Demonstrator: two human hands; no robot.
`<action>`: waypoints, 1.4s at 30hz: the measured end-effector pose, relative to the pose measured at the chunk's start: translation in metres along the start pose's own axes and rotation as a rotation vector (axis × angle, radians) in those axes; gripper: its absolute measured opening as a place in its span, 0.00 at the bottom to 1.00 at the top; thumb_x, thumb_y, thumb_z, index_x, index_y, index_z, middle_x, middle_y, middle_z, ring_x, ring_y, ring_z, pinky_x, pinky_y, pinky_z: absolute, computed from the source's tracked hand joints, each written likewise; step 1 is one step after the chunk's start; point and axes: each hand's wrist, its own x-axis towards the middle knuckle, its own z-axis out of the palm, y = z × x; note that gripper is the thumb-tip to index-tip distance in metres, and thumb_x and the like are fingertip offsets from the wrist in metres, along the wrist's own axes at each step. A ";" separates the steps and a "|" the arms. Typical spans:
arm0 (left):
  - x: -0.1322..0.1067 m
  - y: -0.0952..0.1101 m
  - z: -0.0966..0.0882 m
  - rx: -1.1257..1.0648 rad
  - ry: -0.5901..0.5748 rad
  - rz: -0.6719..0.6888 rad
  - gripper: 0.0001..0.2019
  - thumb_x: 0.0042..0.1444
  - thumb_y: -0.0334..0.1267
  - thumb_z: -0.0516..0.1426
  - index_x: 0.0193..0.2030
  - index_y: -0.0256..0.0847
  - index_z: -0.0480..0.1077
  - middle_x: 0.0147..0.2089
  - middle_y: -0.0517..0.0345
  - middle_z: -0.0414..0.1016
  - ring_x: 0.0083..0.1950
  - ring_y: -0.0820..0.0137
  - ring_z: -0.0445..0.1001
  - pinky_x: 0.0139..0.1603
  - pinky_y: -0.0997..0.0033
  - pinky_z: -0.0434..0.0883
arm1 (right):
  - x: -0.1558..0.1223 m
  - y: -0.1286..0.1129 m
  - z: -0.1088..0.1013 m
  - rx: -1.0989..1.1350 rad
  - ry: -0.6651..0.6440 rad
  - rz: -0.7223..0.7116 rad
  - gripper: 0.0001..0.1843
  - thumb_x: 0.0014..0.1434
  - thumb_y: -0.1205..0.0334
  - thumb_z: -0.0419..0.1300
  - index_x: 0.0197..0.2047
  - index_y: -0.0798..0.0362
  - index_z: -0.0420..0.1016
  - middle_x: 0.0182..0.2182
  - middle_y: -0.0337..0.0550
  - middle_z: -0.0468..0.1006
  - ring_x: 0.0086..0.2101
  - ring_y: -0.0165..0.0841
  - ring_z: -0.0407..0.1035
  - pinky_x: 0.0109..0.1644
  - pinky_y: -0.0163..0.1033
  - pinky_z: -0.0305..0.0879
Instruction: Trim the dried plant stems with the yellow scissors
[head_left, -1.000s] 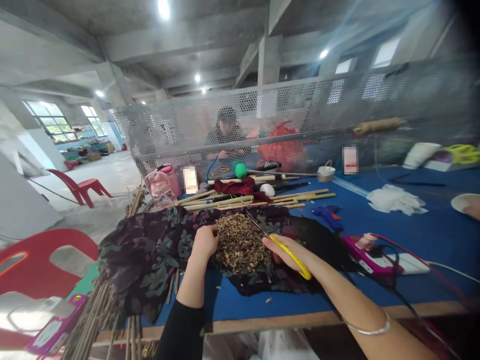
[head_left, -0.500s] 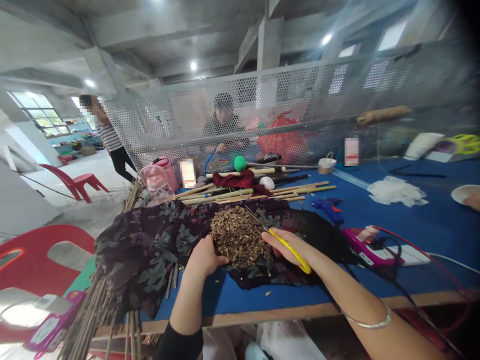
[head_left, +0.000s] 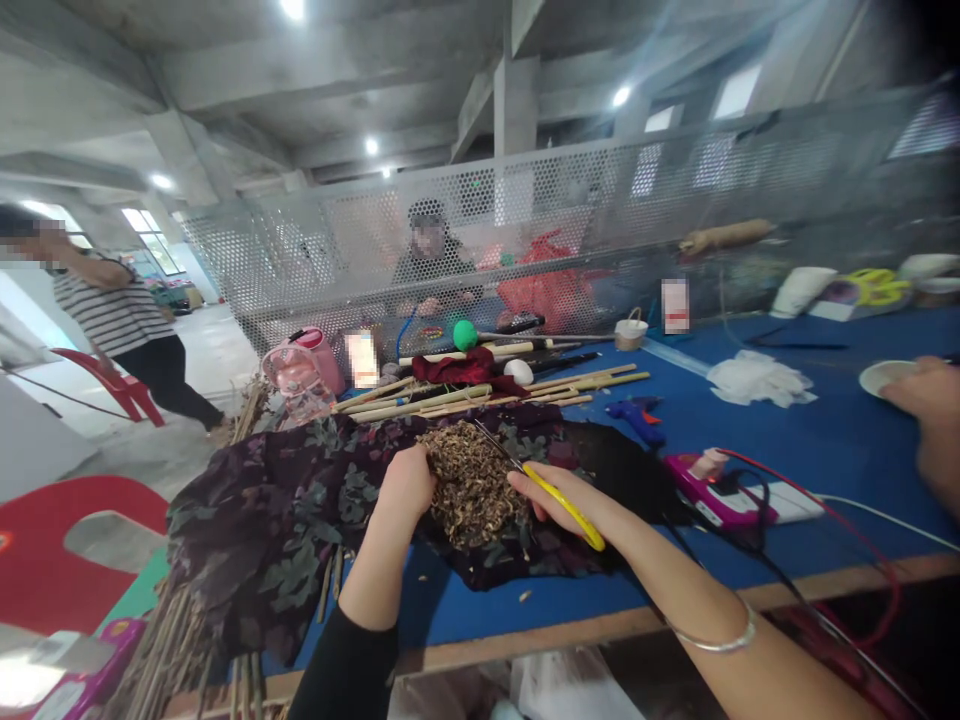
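Observation:
A heap of dry brown plant chips lies on a dark flowered cloth spread over the blue table. My left hand is curled with its fingers pressed into the left side of the heap. My right hand rests on the heap's right side and grips yellow-handled scissors, blades pointing up-left over the heap.
Bamboo sticks, a pink bottle, a blue glue gun and a pink device with cables lie around. A mesh screen has a person behind it. A person in stripes walks at left. Another person's hand is at right.
My left hand slid down the heap's left edge, then back up into it. The striped-shirt person walked in at left; a hand appeared at right. The camera turned left.

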 end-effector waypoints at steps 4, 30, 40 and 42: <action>0.016 0.001 0.004 0.004 -0.050 0.125 0.15 0.45 0.24 0.54 0.41 0.35 0.70 0.47 0.43 0.74 0.52 0.62 0.70 0.51 0.70 0.64 | 0.001 0.000 0.000 -0.026 0.022 -0.038 0.27 0.57 0.36 0.42 0.22 0.50 0.58 0.17 0.36 0.67 0.23 0.31 0.64 0.30 0.36 0.57; -0.022 0.021 0.009 -0.115 -0.214 0.132 0.17 0.52 0.49 0.52 0.31 0.37 0.75 0.31 0.50 0.76 0.32 0.66 0.72 0.31 0.72 0.63 | -0.018 0.015 0.012 0.085 0.229 0.020 0.20 0.57 0.42 0.48 0.36 0.50 0.67 0.26 0.41 0.75 0.26 0.34 0.71 0.29 0.34 0.61; -0.017 0.059 0.042 -0.534 -0.628 0.112 0.17 0.57 0.46 0.48 0.33 0.34 0.70 0.28 0.52 0.76 0.23 0.74 0.70 0.24 0.77 0.66 | -0.016 0.014 0.005 0.185 0.183 0.084 0.21 0.57 0.40 0.47 0.32 0.49 0.64 0.18 0.34 0.68 0.20 0.30 0.67 0.23 0.32 0.59; -0.006 0.054 0.043 -0.630 -0.538 0.083 0.16 0.58 0.45 0.48 0.37 0.34 0.69 0.32 0.51 0.76 0.25 0.74 0.71 0.23 0.78 0.66 | -0.017 0.013 0.005 0.199 0.186 0.085 0.20 0.57 0.41 0.47 0.32 0.49 0.64 0.18 0.34 0.68 0.19 0.30 0.67 0.24 0.32 0.59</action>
